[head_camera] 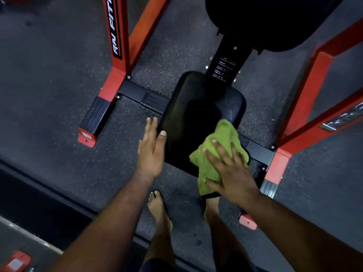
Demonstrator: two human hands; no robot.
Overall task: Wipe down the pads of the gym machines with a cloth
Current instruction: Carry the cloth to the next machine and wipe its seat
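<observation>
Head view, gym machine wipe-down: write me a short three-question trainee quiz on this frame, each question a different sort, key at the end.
1. True or false: the right hand presses the crumpled green cloth flat-fingered onto the black padded seat.
2. Multiple choice: the left hand is A) gripping the cloth, B) open at the seat's left edge, C) holding the red steel frame.
3. Fill in: the second, larger black pad lies toward the ___ of the picture.

Key: 1 true; 2 B; 3 top.

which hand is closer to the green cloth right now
Right. The right hand lies flat on the green cloth, pressing it onto the seat pad. The left hand is apart, at the pad's left edge.
</observation>
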